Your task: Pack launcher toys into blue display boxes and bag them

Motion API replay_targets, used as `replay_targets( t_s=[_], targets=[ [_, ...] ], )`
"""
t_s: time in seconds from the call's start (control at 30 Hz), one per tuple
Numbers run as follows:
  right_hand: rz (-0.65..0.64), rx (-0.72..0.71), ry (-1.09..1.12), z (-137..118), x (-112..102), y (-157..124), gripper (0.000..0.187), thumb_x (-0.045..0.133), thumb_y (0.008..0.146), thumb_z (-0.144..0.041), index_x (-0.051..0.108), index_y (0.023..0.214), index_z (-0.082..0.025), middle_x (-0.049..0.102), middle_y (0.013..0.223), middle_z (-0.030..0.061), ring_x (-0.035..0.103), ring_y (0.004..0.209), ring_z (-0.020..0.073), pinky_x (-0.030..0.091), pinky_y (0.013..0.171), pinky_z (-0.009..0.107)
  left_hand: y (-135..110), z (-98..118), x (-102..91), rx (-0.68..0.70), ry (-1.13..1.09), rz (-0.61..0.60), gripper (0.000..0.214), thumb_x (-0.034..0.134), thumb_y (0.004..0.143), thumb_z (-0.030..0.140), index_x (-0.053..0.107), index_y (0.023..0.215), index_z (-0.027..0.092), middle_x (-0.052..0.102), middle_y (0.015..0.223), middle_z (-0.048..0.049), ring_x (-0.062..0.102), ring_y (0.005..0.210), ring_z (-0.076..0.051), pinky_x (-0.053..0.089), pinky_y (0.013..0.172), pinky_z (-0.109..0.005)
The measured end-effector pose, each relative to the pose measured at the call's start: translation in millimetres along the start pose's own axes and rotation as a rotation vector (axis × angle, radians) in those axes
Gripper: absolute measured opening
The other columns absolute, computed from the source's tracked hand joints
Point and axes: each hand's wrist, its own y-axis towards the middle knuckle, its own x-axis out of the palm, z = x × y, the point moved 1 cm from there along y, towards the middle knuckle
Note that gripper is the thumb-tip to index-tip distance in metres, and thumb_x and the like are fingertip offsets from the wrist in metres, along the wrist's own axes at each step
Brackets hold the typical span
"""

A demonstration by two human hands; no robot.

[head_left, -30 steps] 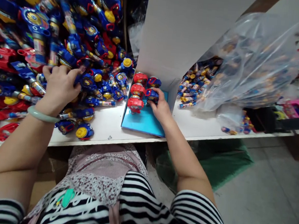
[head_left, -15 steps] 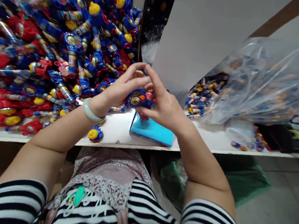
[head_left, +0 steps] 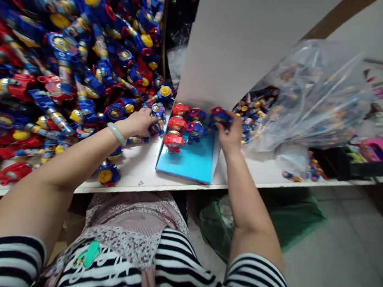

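My right hand (head_left: 231, 131) is closed on a small blue toy (head_left: 219, 115) with a red ring, at the right back side of a bright blue box (head_left: 186, 163). On that box stand a column of red toys (head_left: 176, 125) and, beside it, a pair of blue toys (head_left: 197, 125). My left hand (head_left: 140, 122) is at the right edge of the toy pile, its fingers bent over a blue toy with a clear tube (head_left: 158, 112). Part of that toy is hidden by the fingers.
A large heap of blue and red toys (head_left: 62, 58) fills the left. A white board (head_left: 232, 45) rises behind the box. On the right, small filled tubes (head_left: 251, 117) lie by a clear plastic bag (head_left: 307, 99). One blue toy (head_left: 108, 173) sits near the table's front edge (head_left: 135, 190).
My hands, earlier together over the box around a blue toy, have parted. The left has gone to the pile; the right holds a blue toy at the box's right. The toys on the box are uncovered.
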Motion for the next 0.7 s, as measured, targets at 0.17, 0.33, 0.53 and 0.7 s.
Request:
replay_targets(
  t_s=[0.17, 0.33, 0.53, 0.7],
  targets=[
    [-0.087, -0.005, 0.065, 13.3, -7.0, -4.5, 0.05, 0.057, 0.09, -0.049, 0.05, 0.13, -0.019, 0.062, 0.123, 0.0144, 0.063, 0.115, 0.0302, 0.057, 0.097, 0.049, 6.7, -0.4, 22.3, 0.172, 0.102, -0.028, 0.052, 0.066, 0.083, 0.031, 0.064, 0.132, 0.016, 0.053, 0.136, -0.0204, 0.051, 0.122, -0.04, 0.052, 0.089, -0.044],
    [-0.062, -0.064, 0.007, 22.1, -13.2, 0.2, 0.05, 0.051, 0.094, -0.053, 0.051, 0.13, -0.019, 0.062, 0.123, 0.0161, 0.06, 0.12, 0.0313, 0.054, 0.101, 0.051, 7.3, -22.3, 26.2, 0.288, -0.16, 0.09, 0.044, 0.049, 0.087, 0.026, 0.064, 0.126, 0.014, 0.062, 0.131, -0.0137, 0.058, 0.117, -0.031, 0.047, 0.104, -0.043],
    [-0.188, -0.11, -0.081, 18.7, -14.0, 6.2, 0.05, 0.047, 0.096, -0.052, 0.052, 0.133, -0.019, 0.062, 0.127, 0.0175, 0.058, 0.123, 0.0322, 0.05, 0.105, 0.054, -8.1, -47.4, 15.2, -0.013, -0.861, 0.476, 0.034, 0.062, 0.076, 0.041, 0.067, 0.106, 0.025, 0.068, 0.105, 0.0006, 0.059, 0.099, -0.024, 0.049, 0.099, -0.044],
    [-0.123, -0.045, -0.093, 22.7, -12.8, 0.1, 0.052, 0.043, 0.097, -0.054, 0.052, 0.135, -0.019, 0.061, 0.13, 0.0177, 0.055, 0.128, 0.0307, 0.047, 0.11, 0.052, -20.7, -47.7, -1.4, -0.233, -1.413, 0.693, 0.028, 0.068, 0.064, 0.038, 0.067, 0.091, 0.033, 0.065, 0.08, 0.0077, 0.054, 0.083, -0.019, 0.049, 0.083, -0.043]
  ],
)
